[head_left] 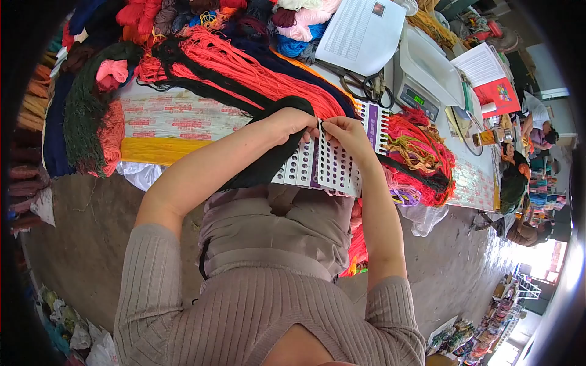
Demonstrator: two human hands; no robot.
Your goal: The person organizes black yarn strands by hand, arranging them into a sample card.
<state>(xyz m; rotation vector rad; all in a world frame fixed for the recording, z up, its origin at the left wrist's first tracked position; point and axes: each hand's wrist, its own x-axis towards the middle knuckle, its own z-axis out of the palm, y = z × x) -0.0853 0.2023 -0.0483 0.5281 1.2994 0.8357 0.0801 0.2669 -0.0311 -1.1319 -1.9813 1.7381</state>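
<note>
My left hand (294, 124) is closed in a pinch at the end of a dark green-black hank of yarn (262, 161). Beside it my right hand (348, 135) has thumb and finger pressed together at the top of a white punched card (334, 168). A bit of dark thread seems to run between the fingertips, too small to make out fully. Several such cards with rows of round holes and purple strips overlap at the table's near edge. Another punched card (373, 125) lies just right of my right hand, bearing red thread in its edge holes.
Coral-red yarn (244, 67) stretches across the table behind my hands. Scissors (366, 88), a digital scale (418, 97) and a printed sheet (360, 36) lie farther back. Multicoloured yarn (421, 155) is heaped to the right. Other people are at the far right.
</note>
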